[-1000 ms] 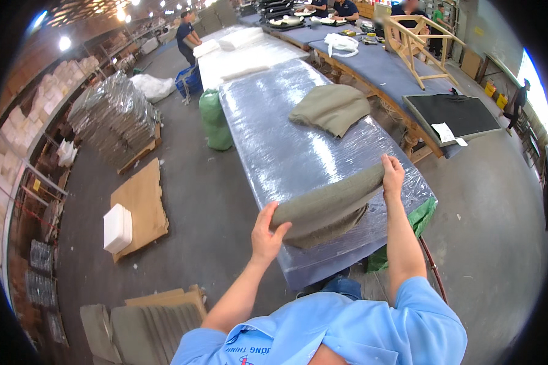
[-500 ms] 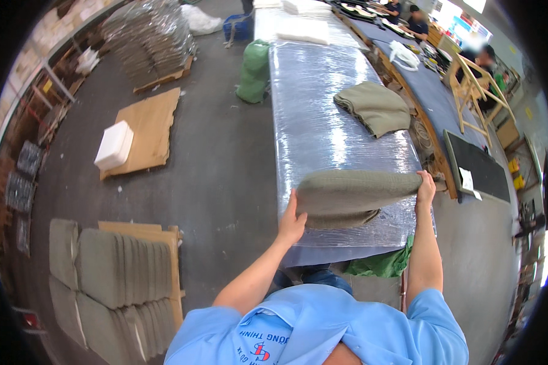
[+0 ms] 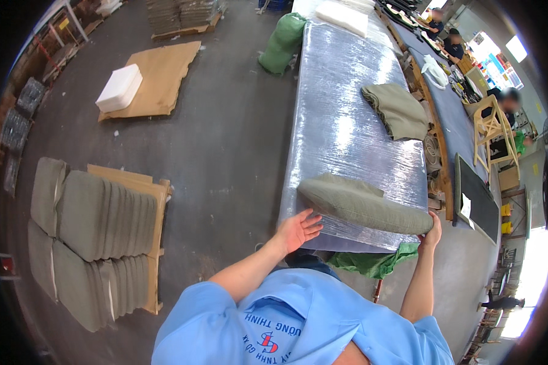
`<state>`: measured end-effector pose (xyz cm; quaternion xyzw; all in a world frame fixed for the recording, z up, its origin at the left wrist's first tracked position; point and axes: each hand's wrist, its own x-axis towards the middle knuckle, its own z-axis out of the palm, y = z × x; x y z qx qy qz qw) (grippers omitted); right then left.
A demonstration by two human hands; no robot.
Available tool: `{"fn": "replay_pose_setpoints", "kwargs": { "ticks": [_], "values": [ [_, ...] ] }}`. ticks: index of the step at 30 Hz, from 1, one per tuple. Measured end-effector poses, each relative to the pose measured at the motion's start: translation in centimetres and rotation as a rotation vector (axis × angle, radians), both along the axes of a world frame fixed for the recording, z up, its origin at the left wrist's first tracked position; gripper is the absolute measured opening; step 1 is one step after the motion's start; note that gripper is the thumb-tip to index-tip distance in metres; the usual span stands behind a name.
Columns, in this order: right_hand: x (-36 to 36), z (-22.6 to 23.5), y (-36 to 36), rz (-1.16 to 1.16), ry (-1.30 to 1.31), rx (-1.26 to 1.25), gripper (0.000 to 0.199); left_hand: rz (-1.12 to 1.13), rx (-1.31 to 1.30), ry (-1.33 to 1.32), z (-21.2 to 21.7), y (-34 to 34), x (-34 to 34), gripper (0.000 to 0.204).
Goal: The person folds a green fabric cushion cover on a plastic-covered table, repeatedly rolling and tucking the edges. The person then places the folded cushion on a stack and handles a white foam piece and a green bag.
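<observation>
A grey-green fabric cushion is tilted over the near end of the plastic-wrapped table. My right hand grips the cushion's right end, with the thumb on top. Off the cushion's left end, my left hand is apart from it, palm up with fingers spread, holding nothing. Behind the cushion a bit of fabric of the same colour shows; I cannot tell whether it is a flap or a separate piece. Farther up the table lies a folded pile of grey-green fabric.
To the left, rows of grey-green cushions stand on a cardboard-covered pallet. White foam sheets rest on floor cardboard. A green sack leans by the table. Right, a blue-topped workbench holds a wooden frame; several people sit beyond.
My left hand has let go of the cushion and opened. The cushion's right end has dropped towards me while my right hand keeps its grip. The view has shifted.
</observation>
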<state>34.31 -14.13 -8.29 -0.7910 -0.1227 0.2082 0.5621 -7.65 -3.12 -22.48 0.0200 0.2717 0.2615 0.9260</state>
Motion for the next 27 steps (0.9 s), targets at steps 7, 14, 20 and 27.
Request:
{"fn": "replay_pose_setpoints", "kwargs": {
  "ticks": [7,14,20,27],
  "values": [
    [-0.8,-0.7,-2.9,-0.026,-0.016,0.026,0.044,-0.039,-0.034,-0.179,2.0,-1.9,0.1,0.054],
    [0.0,0.4,-5.8,0.222,0.454,-0.241,0.046,-0.063,-0.022,-0.049,4.7,-1.0,0.0,0.065],
    [-3.6,-2.3,-8.1,0.261,0.165,-0.137,0.057,0.018,0.205,0.243,5.6,-2.7,-2.1,0.076],
    [-6.0,-11.5,-4.3,0.28,0.298,-0.068,0.057,-0.015,0.503,0.557,3.0,1.5,-4.6,0.085]
  ]
}}
